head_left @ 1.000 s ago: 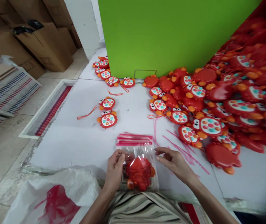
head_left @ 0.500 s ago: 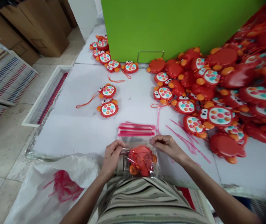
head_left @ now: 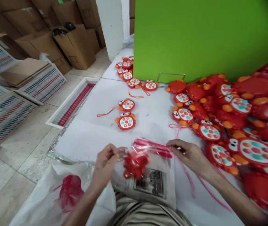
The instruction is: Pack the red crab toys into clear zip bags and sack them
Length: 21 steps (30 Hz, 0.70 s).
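Note:
A clear bag with a red toy [head_left: 136, 164] inside hangs from my left hand [head_left: 107, 158], whose fingers are pinched on its edge. Beneath and to the right lies a flat clear bag [head_left: 168, 175] with a pink strip along its top and a dark printed label. My right hand [head_left: 187, 153] pinches the upper right corner of that pink strip. Farther back on the white table [head_left: 87, 125], two red crab-like toys [head_left: 126, 121] with coloured dots lie together, one with an orange cord.
Red toys [head_left: 209, 131] are heaped on the right, before a green panel [head_left: 190, 37]. Pink strips [head_left: 211, 191] lie by my right arm. A white sack [head_left: 40, 196] with pink scraps is at lower left. Crates [head_left: 42, 84] and cardboard boxes [head_left: 77, 47] stand on the floor.
The bagged toy has been lifted and moved left, baring a flat bag below. My right hand has shifted onto the pink strip. The view has turned left.

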{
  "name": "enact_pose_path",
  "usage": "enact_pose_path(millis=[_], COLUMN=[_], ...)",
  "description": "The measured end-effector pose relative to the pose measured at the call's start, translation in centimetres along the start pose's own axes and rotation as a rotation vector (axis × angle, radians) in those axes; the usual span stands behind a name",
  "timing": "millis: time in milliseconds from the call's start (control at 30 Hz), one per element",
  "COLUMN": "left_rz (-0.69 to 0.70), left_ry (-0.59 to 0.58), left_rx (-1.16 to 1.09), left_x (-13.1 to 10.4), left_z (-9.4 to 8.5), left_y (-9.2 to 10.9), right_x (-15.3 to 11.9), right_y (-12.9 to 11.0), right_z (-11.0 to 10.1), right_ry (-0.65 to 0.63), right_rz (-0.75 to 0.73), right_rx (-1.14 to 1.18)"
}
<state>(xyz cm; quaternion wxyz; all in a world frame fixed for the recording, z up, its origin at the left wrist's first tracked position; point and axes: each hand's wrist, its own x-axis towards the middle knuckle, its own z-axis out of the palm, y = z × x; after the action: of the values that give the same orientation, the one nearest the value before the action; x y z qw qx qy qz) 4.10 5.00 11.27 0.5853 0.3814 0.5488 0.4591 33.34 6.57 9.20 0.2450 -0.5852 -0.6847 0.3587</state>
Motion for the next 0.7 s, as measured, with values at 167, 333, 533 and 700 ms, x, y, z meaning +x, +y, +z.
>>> enact_pose_path(millis=[167, 333, 533, 700], left_rz=[0.799, 0.699, 0.566, 0.628], left_ry=[0.671, 0.358, 0.073, -0.028], left_rx=[0.286, 0.726, 0.731, 0.656], left_x=[4.0, 4.4, 3.1, 1.0], left_z=[-4.8, -2.8, 1.4, 3.0], left_y=[7.5, 4.9, -4.1, -8.6], right_x=[6.6, 11.8, 15.2, 15.9], right_y=[-2.6, -6.2, -7.9, -7.9], right_z=[2.1, 5.9, 9.8, 9.6], right_ry=[-0.058, -0.135, -0.165, -0.143], right_rz=[-0.203, -0.328, -0.387, -0.394], right_rx=[-0.215, -0.432, -0.497, -0.415])
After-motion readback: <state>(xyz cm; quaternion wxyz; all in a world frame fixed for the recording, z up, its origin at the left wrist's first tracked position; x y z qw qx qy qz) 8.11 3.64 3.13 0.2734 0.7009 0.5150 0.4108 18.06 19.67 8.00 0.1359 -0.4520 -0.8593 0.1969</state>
